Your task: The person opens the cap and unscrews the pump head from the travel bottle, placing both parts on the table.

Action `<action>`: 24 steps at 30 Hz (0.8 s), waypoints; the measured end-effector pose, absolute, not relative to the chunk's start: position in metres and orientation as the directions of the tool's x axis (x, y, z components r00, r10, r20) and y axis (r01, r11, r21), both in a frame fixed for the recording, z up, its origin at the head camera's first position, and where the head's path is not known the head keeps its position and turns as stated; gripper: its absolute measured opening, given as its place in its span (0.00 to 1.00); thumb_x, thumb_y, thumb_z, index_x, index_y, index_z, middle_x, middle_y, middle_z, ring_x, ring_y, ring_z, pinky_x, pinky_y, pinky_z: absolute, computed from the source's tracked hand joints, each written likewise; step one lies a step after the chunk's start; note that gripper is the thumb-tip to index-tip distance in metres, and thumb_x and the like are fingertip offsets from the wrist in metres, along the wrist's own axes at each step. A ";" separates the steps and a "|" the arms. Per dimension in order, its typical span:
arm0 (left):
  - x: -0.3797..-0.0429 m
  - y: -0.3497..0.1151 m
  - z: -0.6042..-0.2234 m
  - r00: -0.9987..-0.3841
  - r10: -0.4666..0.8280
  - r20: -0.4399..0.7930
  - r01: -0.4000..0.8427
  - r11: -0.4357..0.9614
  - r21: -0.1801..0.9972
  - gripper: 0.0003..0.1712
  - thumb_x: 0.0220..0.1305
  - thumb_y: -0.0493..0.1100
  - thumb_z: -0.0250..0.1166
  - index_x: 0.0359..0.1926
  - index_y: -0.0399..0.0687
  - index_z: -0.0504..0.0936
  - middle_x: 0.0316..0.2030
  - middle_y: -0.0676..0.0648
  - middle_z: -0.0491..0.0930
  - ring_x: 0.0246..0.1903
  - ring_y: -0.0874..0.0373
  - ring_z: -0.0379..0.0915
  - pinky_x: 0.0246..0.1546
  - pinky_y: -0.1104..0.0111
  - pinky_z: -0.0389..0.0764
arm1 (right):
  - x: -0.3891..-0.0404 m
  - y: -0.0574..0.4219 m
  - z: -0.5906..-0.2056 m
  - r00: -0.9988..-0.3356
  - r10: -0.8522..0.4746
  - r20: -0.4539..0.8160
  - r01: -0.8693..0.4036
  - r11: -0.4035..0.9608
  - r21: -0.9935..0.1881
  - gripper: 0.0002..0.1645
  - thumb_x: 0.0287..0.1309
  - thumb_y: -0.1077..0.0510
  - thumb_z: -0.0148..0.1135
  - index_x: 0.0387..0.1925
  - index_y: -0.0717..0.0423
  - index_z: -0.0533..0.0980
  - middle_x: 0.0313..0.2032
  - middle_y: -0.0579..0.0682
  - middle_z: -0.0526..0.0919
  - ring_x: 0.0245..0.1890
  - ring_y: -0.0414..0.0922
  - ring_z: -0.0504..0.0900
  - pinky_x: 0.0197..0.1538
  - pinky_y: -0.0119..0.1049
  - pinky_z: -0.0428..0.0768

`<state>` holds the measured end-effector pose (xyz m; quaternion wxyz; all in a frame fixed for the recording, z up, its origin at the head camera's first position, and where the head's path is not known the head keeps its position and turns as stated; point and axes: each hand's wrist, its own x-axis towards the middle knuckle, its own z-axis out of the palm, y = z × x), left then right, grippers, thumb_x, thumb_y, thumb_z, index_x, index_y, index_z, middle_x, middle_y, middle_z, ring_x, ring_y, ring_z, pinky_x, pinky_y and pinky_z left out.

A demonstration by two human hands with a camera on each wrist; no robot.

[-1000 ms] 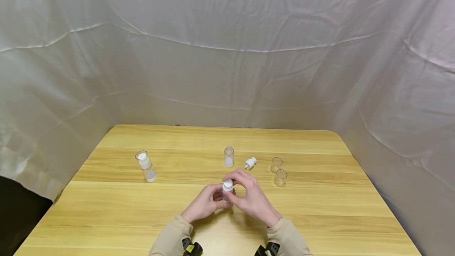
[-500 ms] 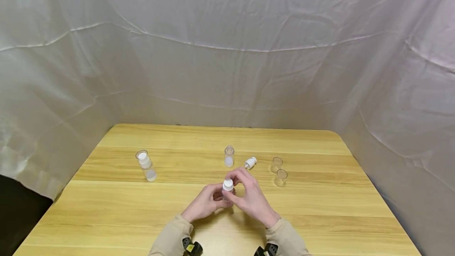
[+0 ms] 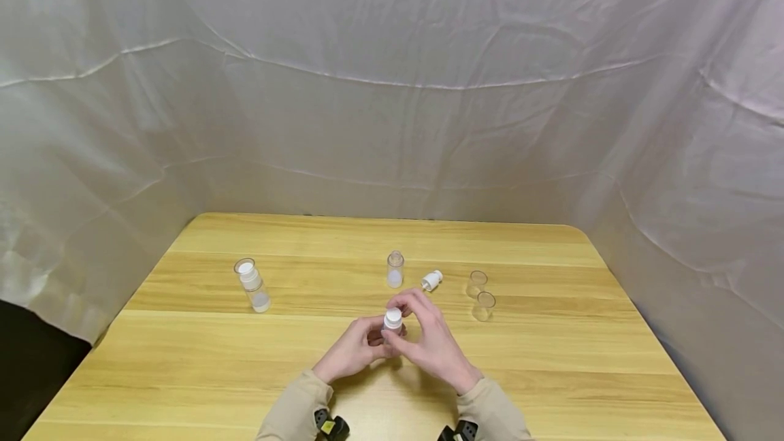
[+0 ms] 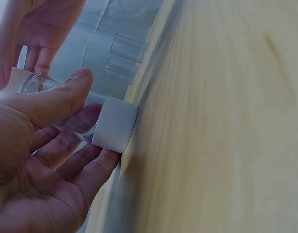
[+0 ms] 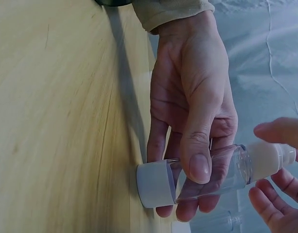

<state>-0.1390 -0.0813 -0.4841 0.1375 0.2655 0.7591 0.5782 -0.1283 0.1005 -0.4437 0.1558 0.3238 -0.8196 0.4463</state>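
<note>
In the head view, my left hand (image 3: 355, 349) holds a small clear pump bottle (image 5: 229, 167) upright between thumb and fingers. Its white base (image 4: 115, 124) is right at the tabletop. A white pump top (image 3: 393, 318) sits on the bottle's upper end. My right hand (image 3: 431, 342) has its thumb and fingers around this white top, thumb on the near side. Beyond the hands stands another clear bottle (image 3: 395, 271) without a pump. A loose white pump top (image 3: 431, 281) lies on its side just right of that bottle.
Two clear caps (image 3: 484, 307) stand to the right of the loose pump top. At the left stands a bottle (image 3: 252, 286) with its pump and clear cap on. The wooden table (image 3: 202, 366) is enclosed by grey cloth (image 3: 392, 128) at the back and sides.
The right fingers shift slightly around the white pump top. The left hand, the held bottle and the other things keep their places.
</note>
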 end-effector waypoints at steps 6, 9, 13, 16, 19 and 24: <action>-0.139 -0.080 -0.484 -0.826 0.558 0.082 0.231 0.202 0.952 0.25 0.64 0.37 0.68 0.60 0.34 0.77 0.57 0.34 0.82 0.59 0.40 0.78 0.65 0.60 0.79 | -0.128 0.100 -0.444 -0.735 -0.373 0.566 -0.677 0.372 -0.635 0.20 0.48 0.68 0.75 0.42 0.53 0.76 0.41 0.47 0.80 0.40 0.41 0.78 0.46 0.32 0.84; -0.140 -0.080 -0.483 -0.819 0.566 0.092 0.240 0.192 0.952 0.27 0.64 0.36 0.68 0.62 0.32 0.75 0.57 0.33 0.81 0.59 0.38 0.78 0.65 0.62 0.80 | -0.128 0.100 -0.444 -0.730 -0.381 0.568 -0.683 0.363 -0.634 0.20 0.48 0.70 0.73 0.42 0.53 0.77 0.42 0.48 0.81 0.41 0.42 0.80 0.47 0.35 0.85; -0.140 -0.081 -0.484 -0.809 0.576 0.118 0.264 0.176 0.949 0.26 0.63 0.35 0.67 0.60 0.29 0.75 0.55 0.30 0.81 0.57 0.37 0.79 0.62 0.67 0.81 | -0.127 0.101 -0.442 -0.740 -0.394 0.545 -0.670 0.363 -0.647 0.21 0.48 0.69 0.72 0.44 0.53 0.77 0.44 0.48 0.82 0.44 0.43 0.81 0.52 0.38 0.85; -0.140 -0.082 -0.483 -0.808 0.577 0.121 0.267 0.176 0.947 0.25 0.63 0.35 0.67 0.60 0.29 0.75 0.55 0.30 0.81 0.57 0.36 0.79 0.62 0.67 0.81 | -0.127 0.101 -0.441 -0.757 -0.391 0.524 -0.651 0.369 -0.664 0.22 0.49 0.67 0.73 0.45 0.53 0.77 0.45 0.48 0.81 0.45 0.43 0.80 0.52 0.38 0.83; -0.139 -0.082 -0.483 -0.813 0.571 0.113 0.267 0.195 0.944 0.25 0.63 0.36 0.68 0.60 0.30 0.76 0.56 0.31 0.81 0.57 0.38 0.79 0.63 0.64 0.81 | -0.127 0.101 -0.441 -0.774 -0.379 0.508 -0.630 0.373 -0.681 0.22 0.49 0.65 0.75 0.46 0.53 0.77 0.44 0.47 0.81 0.44 0.42 0.79 0.51 0.35 0.83; -0.139 -0.081 -0.483 -0.826 0.556 0.096 0.256 0.218 0.942 0.25 0.64 0.38 0.68 0.60 0.33 0.77 0.56 0.34 0.82 0.57 0.40 0.80 0.63 0.64 0.81 | -0.127 0.100 -0.440 -0.791 -0.370 0.487 -0.607 0.374 -0.702 0.21 0.49 0.65 0.76 0.45 0.53 0.77 0.42 0.47 0.80 0.42 0.41 0.78 0.48 0.33 0.84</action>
